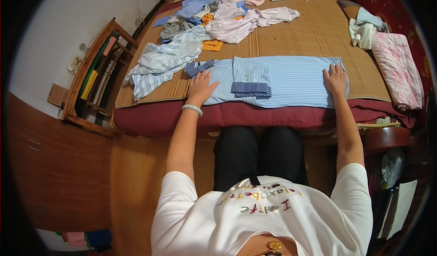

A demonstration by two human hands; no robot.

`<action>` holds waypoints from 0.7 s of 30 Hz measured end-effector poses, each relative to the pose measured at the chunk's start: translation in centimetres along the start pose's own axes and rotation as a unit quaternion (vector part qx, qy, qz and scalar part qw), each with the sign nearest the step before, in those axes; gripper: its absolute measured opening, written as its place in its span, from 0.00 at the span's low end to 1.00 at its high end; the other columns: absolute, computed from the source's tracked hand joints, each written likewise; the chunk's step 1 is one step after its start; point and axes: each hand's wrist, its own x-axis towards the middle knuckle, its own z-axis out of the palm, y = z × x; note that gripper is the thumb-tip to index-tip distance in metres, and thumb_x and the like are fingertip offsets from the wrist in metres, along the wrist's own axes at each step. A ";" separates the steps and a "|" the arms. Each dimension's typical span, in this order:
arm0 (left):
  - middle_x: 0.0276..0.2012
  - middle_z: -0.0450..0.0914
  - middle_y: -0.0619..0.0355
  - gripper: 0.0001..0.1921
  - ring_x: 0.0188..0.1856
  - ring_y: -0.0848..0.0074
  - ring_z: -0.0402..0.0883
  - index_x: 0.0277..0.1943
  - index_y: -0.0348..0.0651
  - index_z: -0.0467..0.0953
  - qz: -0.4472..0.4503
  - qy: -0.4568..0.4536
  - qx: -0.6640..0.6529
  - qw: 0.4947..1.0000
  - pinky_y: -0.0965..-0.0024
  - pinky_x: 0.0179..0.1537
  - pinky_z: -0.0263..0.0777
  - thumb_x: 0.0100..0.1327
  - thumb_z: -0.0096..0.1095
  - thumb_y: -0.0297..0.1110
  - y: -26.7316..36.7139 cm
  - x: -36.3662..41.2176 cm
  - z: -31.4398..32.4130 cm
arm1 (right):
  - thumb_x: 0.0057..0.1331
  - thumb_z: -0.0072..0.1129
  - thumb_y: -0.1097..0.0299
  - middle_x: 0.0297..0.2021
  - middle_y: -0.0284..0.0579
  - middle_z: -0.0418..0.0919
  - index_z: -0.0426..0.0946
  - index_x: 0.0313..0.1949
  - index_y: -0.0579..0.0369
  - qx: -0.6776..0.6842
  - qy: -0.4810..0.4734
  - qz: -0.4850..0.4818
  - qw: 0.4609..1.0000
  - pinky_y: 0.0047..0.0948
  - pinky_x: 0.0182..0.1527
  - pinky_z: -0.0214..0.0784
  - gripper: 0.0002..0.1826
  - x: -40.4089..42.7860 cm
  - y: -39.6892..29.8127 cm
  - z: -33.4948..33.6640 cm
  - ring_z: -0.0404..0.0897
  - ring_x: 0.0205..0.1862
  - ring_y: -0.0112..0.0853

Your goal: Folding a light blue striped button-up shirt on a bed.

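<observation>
A blue-and-white striped shirt [300, 80] lies folded lengthwise at the front of the bed. Its sleeve is doubled back on top, with a dark blue patterned cuff [251, 89] facing me. The collar [199, 67], in the same dark pattern, points left. My left hand [200, 87] rests flat near the collar end, fingers apart, a pale bangle [192, 110] on the wrist. At the hem end, my right hand [336, 79] lies flat on the cloth with its fingers spread. Neither hand grips the fabric.
A striped garment [167, 58] lies left of the shirt on the woven mat [317, 27]. Behind it is a heap of loose clothes [222, 14]. A folded pink-and-white quilt [396, 70] sits at the right edge. A wooden shelf frame [88, 72] stands left of the bed.
</observation>
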 end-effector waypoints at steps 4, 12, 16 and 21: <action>0.56 0.79 0.50 0.26 0.57 0.61 0.79 0.55 0.40 0.78 -0.009 0.207 -0.131 0.969 0.61 0.56 0.73 0.53 0.74 0.36 -2.7 -1.0 0.0 | 0.70 0.43 0.42 0.69 0.53 0.63 0.67 0.67 0.53 0.016 -0.015 -0.001 1.000 0.44 0.74 0.42 0.35 0.0 0.0 -0.2 0.56 0.73 0.43; 0.35 0.84 0.53 0.23 0.35 0.66 0.83 0.40 0.36 0.80 -0.240 0.054 -0.270 0.931 0.63 0.38 0.76 0.48 0.78 0.44 -6.7 0.7 0.3 | 0.70 0.43 0.43 0.69 0.54 0.64 0.68 0.66 0.53 -0.001 0.007 0.000 1.000 0.45 0.73 0.43 0.34 -0.1 0.0 -0.2 0.58 0.73 0.44; 0.20 0.75 0.61 0.15 0.20 0.78 0.72 0.23 0.41 0.75 -0.239 -0.082 -0.377 0.891 0.73 0.21 0.67 0.51 0.77 0.38 -5.6 1.2 -1.9 | 0.70 0.44 0.43 0.68 0.54 0.64 0.68 0.66 0.54 0.014 0.004 -0.005 1.000 0.46 0.73 0.44 0.34 -0.2 -0.1 -0.4 0.58 0.72 0.44; 0.32 0.84 0.55 0.13 0.31 0.71 0.81 0.39 0.33 0.81 -0.298 -0.047 -0.580 0.757 0.67 0.31 0.73 0.54 0.73 0.31 -4.6 1.8 -2.3 | 0.70 0.43 0.42 0.69 0.54 0.64 0.68 0.66 0.53 0.008 0.006 0.002 1.000 0.45 0.73 0.44 0.34 -0.3 -0.1 -0.5 0.58 0.73 0.44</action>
